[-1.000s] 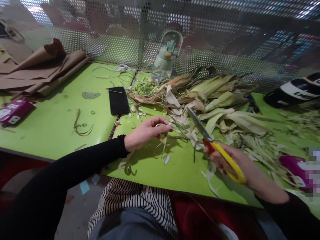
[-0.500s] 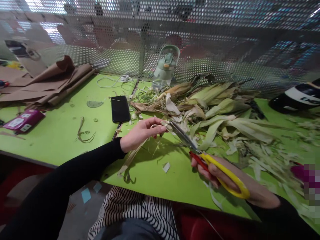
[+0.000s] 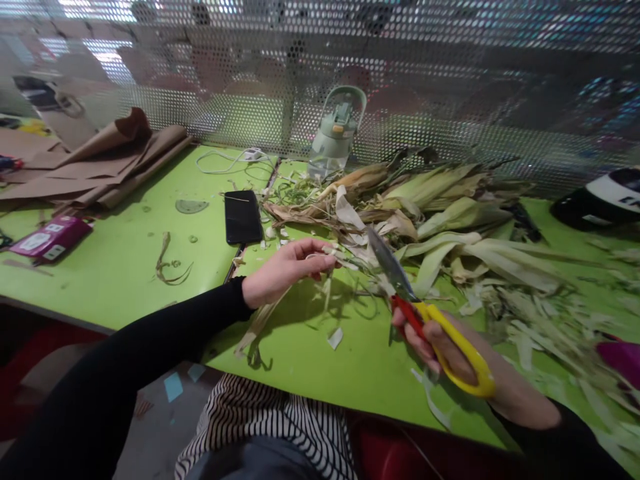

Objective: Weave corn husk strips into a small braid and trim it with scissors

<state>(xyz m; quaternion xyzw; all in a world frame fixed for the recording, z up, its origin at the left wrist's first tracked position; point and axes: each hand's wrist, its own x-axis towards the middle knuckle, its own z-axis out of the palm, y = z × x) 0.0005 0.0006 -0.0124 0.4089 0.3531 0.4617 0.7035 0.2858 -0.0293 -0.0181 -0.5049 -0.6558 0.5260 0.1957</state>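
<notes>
My left hand point(image 3: 290, 268) pinches a corn husk strip point(image 3: 267, 319) over the table; a pale end sticks out past the fingertips and a longer piece trails below toward the table edge. In my right hand point(image 3: 425, 347) are scissors point(image 3: 393, 267) with one red and one yellow handle, their blades together and pointing up and left. The blade tips are apart from my left fingers, on their right. Behind both hands lies a heap of green and tan corn husks point(image 3: 445, 220). A small pale husk scrap point(image 3: 335, 338) rests on the table between my hands.
On the green table point(image 3: 120, 267) lie a black phone point(image 3: 243, 217), a green protractor point(image 3: 191, 207), a white cable point(image 3: 225, 162) and a purple packet point(image 3: 50, 239). Brown paper point(image 3: 115, 163) is at left. A green bottle point(image 3: 333, 137) stands by the perforated metal screen point(image 3: 240, 87). Shredded husks point(image 3: 535, 327) cover the right side.
The scissors have moved right, away from my left fingers, and their blades have swung more upright. My left hand stays nearly in place, holding the strip.
</notes>
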